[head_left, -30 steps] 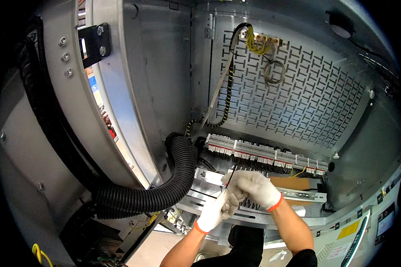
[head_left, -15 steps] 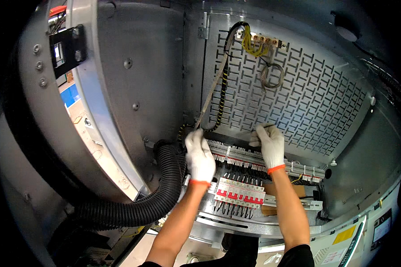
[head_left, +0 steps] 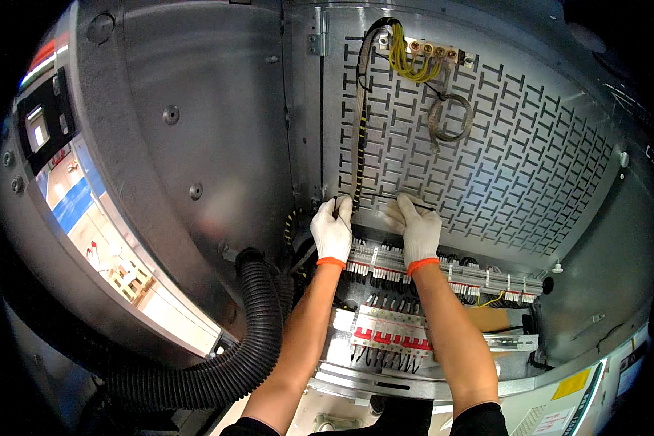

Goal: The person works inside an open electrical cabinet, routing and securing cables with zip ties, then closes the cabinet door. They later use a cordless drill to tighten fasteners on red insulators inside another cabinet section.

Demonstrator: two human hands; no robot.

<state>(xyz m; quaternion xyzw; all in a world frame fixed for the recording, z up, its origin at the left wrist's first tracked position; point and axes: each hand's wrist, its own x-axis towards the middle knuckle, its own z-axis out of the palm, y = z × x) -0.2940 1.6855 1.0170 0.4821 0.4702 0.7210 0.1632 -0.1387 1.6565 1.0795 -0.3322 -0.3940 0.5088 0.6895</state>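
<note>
My left hand (head_left: 332,231), in a white knit glove with an orange cuff, is closed beside the lower end of the flat braided strap (head_left: 359,131) and the black cable bundle wound with yellow spiral (head_left: 361,156). A bit of something thin and black shows between its fingertips. To the right, my right hand (head_left: 419,231), gloved alike, pinches a thin black strip (head_left: 428,208) that looks like a cable tie. One end of it sticks out past the fingers. Whether both hands hold the same strip, I cannot tell. Both hands are just above the terminal block row (head_left: 461,275).
Breakers with red levers (head_left: 391,338) sit below the terminal row. A thick corrugated black hose (head_left: 258,320) curves along the left. On the perforated back panel (head_left: 523,160) are a copper bar with yellow-green wires (head_left: 412,69) and a coiled braided strap (head_left: 450,120).
The view has shifted. My right hand has come left, closer to my left hand, and the thin black strip now shows at its fingers. The braided strap and cable bundle now hang straighter.
</note>
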